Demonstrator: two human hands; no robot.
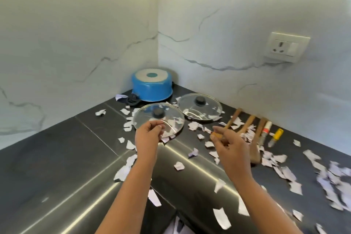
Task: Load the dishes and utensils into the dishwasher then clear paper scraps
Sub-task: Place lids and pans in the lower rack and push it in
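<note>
Two glass lids with black knobs lie on the dark counter (57, 157): a near one (148, 118) and a far one (199, 108). My left hand (148, 137) has its fingers curled at the near lid's front rim and pinches it. My right hand (229, 144) curls round the near end of a wooden utensil (234, 118) that slants toward the wall. Two more wooden spatulas (248, 121) (256, 144) lie just to the right. An upturned blue pot (153, 89) sits in the corner. Torn white paper scraps (179, 165) litter the counter and lie on both lids.
A white-and-red handled tool (266, 128) and a yellow-handled one (277, 135) lie beside the spatulas. A wall socket (286, 47) sits on the right marble wall. A dense heap of scraps (332, 182) covers the right end of the counter. Marble walls close the corner.
</note>
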